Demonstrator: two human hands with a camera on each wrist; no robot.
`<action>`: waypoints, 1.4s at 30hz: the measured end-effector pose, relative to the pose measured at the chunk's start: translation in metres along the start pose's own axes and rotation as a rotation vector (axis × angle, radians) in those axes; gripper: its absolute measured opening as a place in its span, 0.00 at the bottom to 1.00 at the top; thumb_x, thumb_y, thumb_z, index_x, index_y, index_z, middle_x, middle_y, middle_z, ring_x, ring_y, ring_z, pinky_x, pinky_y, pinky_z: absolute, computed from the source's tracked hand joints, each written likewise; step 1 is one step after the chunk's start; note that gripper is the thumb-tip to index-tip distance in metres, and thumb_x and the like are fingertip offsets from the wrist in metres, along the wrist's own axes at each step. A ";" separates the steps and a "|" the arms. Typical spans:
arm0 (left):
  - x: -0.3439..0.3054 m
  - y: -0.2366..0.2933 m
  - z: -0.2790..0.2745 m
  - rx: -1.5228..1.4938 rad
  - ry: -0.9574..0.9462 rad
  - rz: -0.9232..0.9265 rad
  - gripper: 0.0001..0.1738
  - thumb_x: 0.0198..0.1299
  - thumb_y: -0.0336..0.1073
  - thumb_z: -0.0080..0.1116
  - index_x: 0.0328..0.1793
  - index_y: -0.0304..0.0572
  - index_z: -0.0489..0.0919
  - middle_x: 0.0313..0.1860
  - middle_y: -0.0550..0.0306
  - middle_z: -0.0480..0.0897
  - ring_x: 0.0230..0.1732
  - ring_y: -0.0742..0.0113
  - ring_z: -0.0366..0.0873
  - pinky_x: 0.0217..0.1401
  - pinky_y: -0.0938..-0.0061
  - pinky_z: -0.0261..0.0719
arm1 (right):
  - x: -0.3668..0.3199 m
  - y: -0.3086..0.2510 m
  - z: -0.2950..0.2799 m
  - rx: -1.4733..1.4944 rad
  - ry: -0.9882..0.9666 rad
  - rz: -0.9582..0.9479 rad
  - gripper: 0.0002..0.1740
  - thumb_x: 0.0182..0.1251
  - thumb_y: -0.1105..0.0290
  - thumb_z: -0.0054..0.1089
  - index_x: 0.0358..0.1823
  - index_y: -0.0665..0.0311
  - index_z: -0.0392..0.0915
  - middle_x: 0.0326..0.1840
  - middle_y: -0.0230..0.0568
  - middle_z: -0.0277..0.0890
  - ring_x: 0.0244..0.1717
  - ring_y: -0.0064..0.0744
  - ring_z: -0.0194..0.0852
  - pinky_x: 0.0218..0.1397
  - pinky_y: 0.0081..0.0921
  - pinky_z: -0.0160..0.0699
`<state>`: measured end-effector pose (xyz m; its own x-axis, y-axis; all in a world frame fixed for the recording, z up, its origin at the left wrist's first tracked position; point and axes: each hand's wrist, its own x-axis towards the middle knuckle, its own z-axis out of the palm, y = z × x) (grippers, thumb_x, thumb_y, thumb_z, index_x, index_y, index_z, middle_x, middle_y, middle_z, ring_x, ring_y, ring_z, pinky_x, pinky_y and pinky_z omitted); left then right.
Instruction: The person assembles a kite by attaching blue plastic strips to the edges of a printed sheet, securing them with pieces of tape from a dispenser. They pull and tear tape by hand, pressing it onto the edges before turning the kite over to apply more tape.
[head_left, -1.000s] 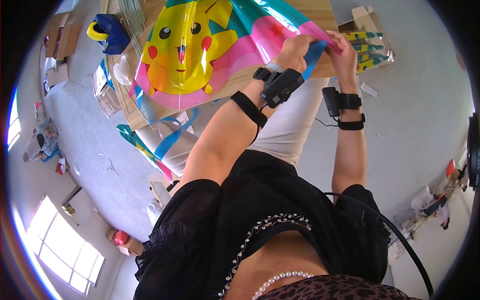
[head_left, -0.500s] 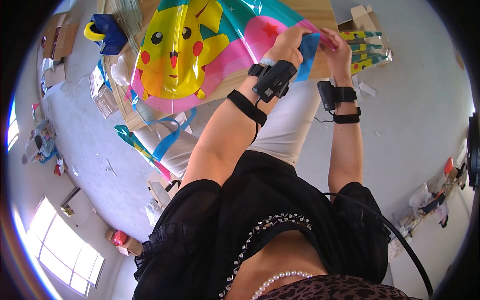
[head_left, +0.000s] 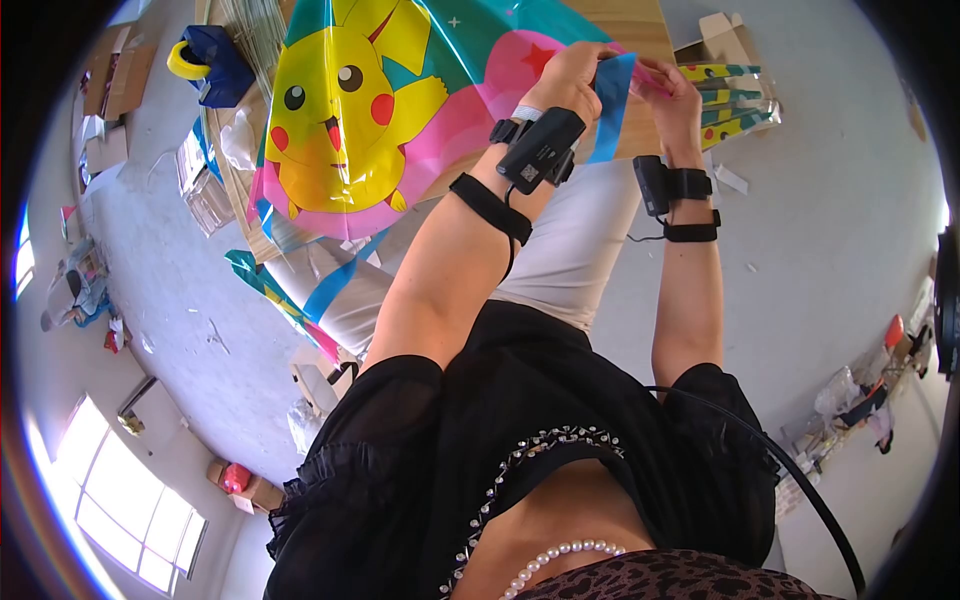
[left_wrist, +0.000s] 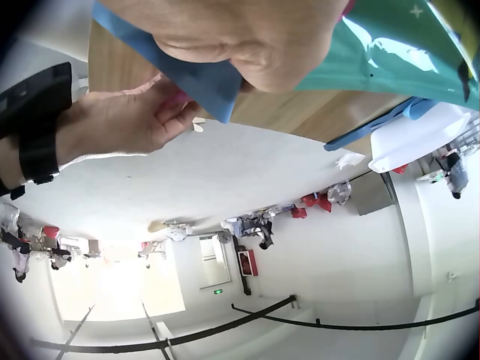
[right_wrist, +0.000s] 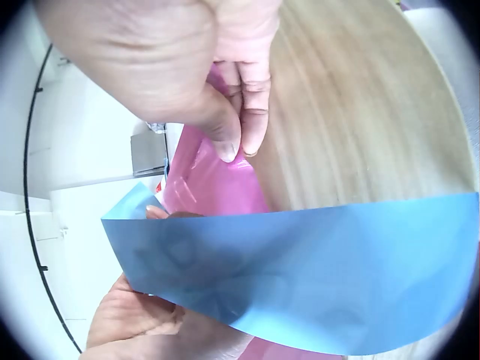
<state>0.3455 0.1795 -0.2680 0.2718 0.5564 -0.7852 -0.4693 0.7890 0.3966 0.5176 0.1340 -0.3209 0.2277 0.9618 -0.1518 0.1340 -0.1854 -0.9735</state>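
A glossy kite [head_left: 345, 150] with a yellow cartoon character on teal and pink film spreads over the wooden table. Near its right corner my left hand [head_left: 568, 85] holds a blue plastic strip [head_left: 612, 112], which hangs past the table's front edge. Just to the right, thumb and fingers of my right hand [head_left: 680, 108] pinch the kite's pink corner. In the right wrist view, the strip [right_wrist: 300, 262] crosses in front of the pink film [right_wrist: 214, 184] and partly covers my left hand [right_wrist: 150, 322].
Thin rods [head_left: 250, 40] lie at the table's left, near a blue holder [head_left: 225, 70] with yellow tape. Another blue strip [head_left: 340, 285] dangles over my lap. Printed film pieces [head_left: 735, 100] and an open cardboard box [head_left: 722, 40] stand beyond the table's right edge.
The kite has shifted left with both hands, turning slightly. My left hand has brought the blue strip up beside the pink corner, and more of the strip shows.
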 end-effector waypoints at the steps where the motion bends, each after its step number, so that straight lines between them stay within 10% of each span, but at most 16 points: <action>1: 0.015 0.000 -0.008 0.001 -0.002 0.000 0.07 0.69 0.34 0.62 0.37 0.42 0.80 0.33 0.62 0.84 0.28 0.68 0.80 0.36 0.68 0.77 | 0.000 0.000 0.000 -0.002 -0.003 -0.004 0.23 0.64 0.78 0.74 0.60 0.74 0.81 0.50 0.45 0.89 0.47 0.28 0.88 0.55 0.22 0.86; 7: 0.003 0.045 -0.011 -0.097 -0.065 0.145 0.09 0.66 0.35 0.65 0.33 0.41 0.83 0.31 0.62 0.84 0.29 0.71 0.78 0.35 0.72 0.73 | 0.001 0.004 -0.005 0.031 0.026 0.082 0.24 0.63 0.76 0.74 0.60 0.76 0.80 0.53 0.49 0.86 0.50 0.31 0.89 0.53 0.21 0.90; 9: -0.001 0.060 -0.024 -0.104 -0.365 0.140 0.09 0.71 0.35 0.64 0.50 0.38 0.83 0.34 0.60 0.86 0.32 0.69 0.83 0.36 0.80 0.80 | 0.000 -0.001 -0.004 0.018 0.019 0.086 0.24 0.63 0.76 0.74 0.60 0.76 0.80 0.54 0.50 0.86 0.50 0.33 0.89 0.53 0.22 0.91; 10: -0.019 0.063 -0.030 0.051 -0.309 0.185 0.24 0.72 0.44 0.62 0.68 0.41 0.79 0.58 0.46 0.85 0.55 0.55 0.85 0.59 0.62 0.83 | 0.001 -0.003 -0.005 0.005 0.011 0.091 0.24 0.64 0.76 0.73 0.61 0.77 0.79 0.55 0.51 0.85 0.50 0.34 0.90 0.54 0.23 0.92; 13: -0.095 0.055 -0.033 0.120 -0.208 0.379 0.08 0.66 0.36 0.68 0.39 0.39 0.85 0.32 0.64 0.84 0.33 0.74 0.79 0.36 0.76 0.73 | 0.003 -0.005 -0.007 -0.008 0.009 0.130 0.25 0.63 0.77 0.74 0.61 0.77 0.79 0.54 0.51 0.85 0.48 0.35 0.90 0.54 0.23 0.92; 18: -0.217 0.030 -0.085 0.485 -0.358 0.500 0.06 0.72 0.33 0.64 0.47 0.39 0.85 0.39 0.65 0.85 0.41 0.79 0.78 0.47 0.80 0.73 | 0.012 -0.014 -0.008 -0.270 -0.029 0.075 0.24 0.68 0.66 0.72 0.62 0.69 0.81 0.55 0.50 0.86 0.51 0.35 0.90 0.55 0.31 0.88; 20: -0.254 0.026 -0.110 0.499 -0.395 0.382 0.08 0.72 0.34 0.65 0.47 0.36 0.83 0.40 0.64 0.85 0.44 0.79 0.79 0.48 0.80 0.74 | 0.013 -0.018 -0.005 -1.017 0.183 -0.526 0.22 0.71 0.61 0.70 0.61 0.66 0.82 0.59 0.50 0.85 0.59 0.44 0.85 0.61 0.37 0.82; 24: -0.293 0.006 -0.155 0.462 -0.396 0.405 0.08 0.71 0.34 0.68 0.47 0.35 0.83 0.37 0.67 0.82 0.40 0.81 0.75 0.44 0.81 0.73 | 0.003 -0.038 0.049 -0.848 0.163 -0.853 0.17 0.75 0.61 0.64 0.58 0.64 0.83 0.61 0.46 0.83 0.62 0.50 0.80 0.65 0.41 0.79; 29: -0.311 -0.002 -0.187 0.494 -0.249 0.395 0.10 0.72 0.36 0.67 0.47 0.35 0.83 0.37 0.67 0.81 0.40 0.82 0.74 0.44 0.82 0.72 | -0.065 -0.049 0.160 -0.624 -0.283 -0.839 0.23 0.80 0.62 0.59 0.72 0.57 0.74 0.76 0.45 0.72 0.74 0.45 0.73 0.76 0.40 0.71; 32: -0.307 -0.010 -0.204 0.478 -0.160 0.389 0.10 0.73 0.37 0.66 0.48 0.35 0.83 0.37 0.68 0.81 0.39 0.82 0.73 0.44 0.83 0.72 | -0.068 -0.028 0.179 -1.060 -0.427 -0.940 0.31 0.81 0.51 0.53 0.81 0.48 0.64 0.85 0.34 0.60 0.84 0.35 0.56 0.87 0.47 0.49; 37: -0.308 -0.018 -0.235 0.428 -0.102 0.444 0.10 0.75 0.37 0.64 0.48 0.35 0.83 0.38 0.67 0.82 0.41 0.82 0.75 0.46 0.83 0.73 | -0.047 -0.039 0.172 -1.218 -0.308 -1.112 0.28 0.80 0.53 0.56 0.78 0.44 0.68 0.81 0.37 0.66 0.80 0.39 0.63 0.83 0.43 0.59; 39: -0.294 -0.025 -0.244 0.373 -0.060 0.503 0.10 0.75 0.36 0.64 0.48 0.35 0.83 0.38 0.67 0.82 0.41 0.82 0.76 0.46 0.83 0.73 | -0.042 -0.059 0.167 -1.259 -0.570 -0.780 0.34 0.81 0.52 0.48 0.85 0.49 0.57 0.89 0.44 0.50 0.88 0.44 0.42 0.86 0.57 0.38; 42: -0.266 -0.032 -0.255 0.300 0.004 0.607 0.10 0.75 0.36 0.64 0.49 0.34 0.83 0.40 0.66 0.83 0.42 0.82 0.77 0.46 0.82 0.74 | -0.029 -0.061 0.170 -1.293 -0.553 -0.806 0.34 0.81 0.53 0.47 0.84 0.49 0.57 0.88 0.44 0.51 0.88 0.45 0.44 0.86 0.58 0.40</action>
<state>0.0738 -0.0608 -0.1930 0.0301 0.9232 -0.3832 -0.2840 0.3755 0.8823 0.3386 0.1519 -0.2865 -0.6179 0.7860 -0.0185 0.7844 0.6147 -0.0830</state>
